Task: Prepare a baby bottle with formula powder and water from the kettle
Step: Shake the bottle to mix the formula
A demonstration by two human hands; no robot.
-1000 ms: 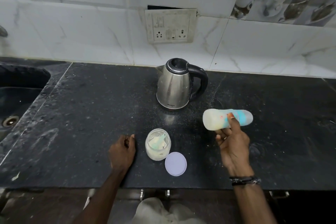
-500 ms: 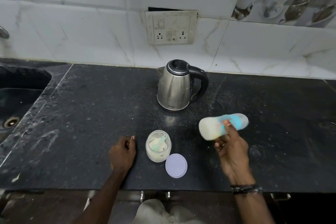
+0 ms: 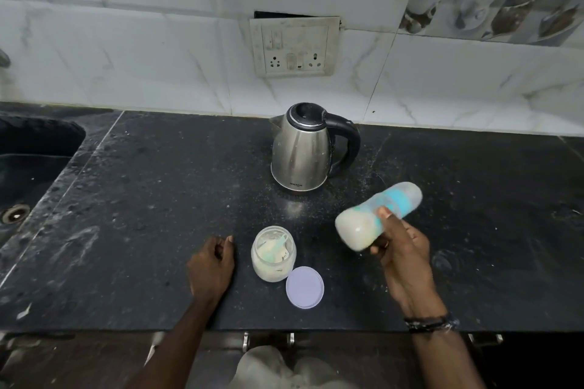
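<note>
Clasping the baby bottle (tilted), right grip closed.

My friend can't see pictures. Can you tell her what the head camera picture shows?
The right hand holds a capped baby bottle of milky liquid, tilted on its side above a dark counter. The left hand rests on the counter beside an open jar of powder, with the jar's lid lying alongside. A steel kettle stands behind.

Sink cut by left edge; bottle motion-blurred.
</note>
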